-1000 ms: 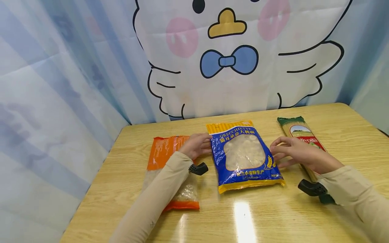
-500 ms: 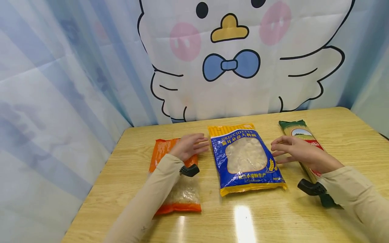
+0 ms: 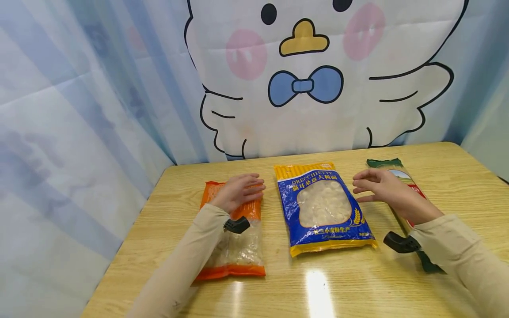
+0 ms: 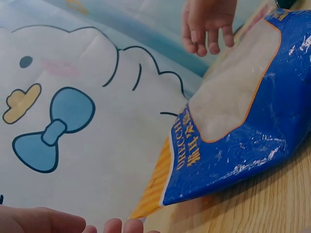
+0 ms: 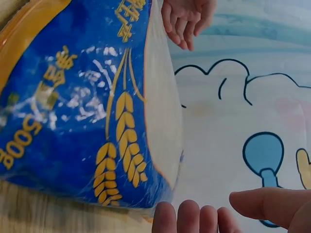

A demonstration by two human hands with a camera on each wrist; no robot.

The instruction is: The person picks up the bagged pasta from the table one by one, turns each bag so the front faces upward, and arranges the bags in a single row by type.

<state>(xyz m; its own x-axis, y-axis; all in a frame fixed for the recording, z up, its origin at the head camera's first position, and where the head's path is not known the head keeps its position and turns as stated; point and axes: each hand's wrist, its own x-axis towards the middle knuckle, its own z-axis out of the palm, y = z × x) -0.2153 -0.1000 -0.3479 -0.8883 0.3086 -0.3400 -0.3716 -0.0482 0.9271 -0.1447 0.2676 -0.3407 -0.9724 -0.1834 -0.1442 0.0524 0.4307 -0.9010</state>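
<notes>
- The desk [image 3: 318, 282] carries three packs in a row; its near strip shows only wood and glare.
- The blue bag [image 3: 324, 207] lies flat in the middle of the desk, with no hand on it now. A second ago both hands were at its edges; both have since drawn away, so the bag looks set down where it lies.
- The left hand [image 3: 238, 192] has slid left and now rests on the far end of the orange bag [image 3: 234, 238], fingers straight and relaxed, gripping nothing.
- The right hand [image 3: 383, 190] has drifted right and farther off, and hovers over the green pack [image 3: 391, 165] at the right, fingers spread and loose, holding nothing. Whether it touches that pack I cannot tell.
- Behind the desk hangs the curtain [image 3: 314, 75] with its cartoon bird.
</notes>
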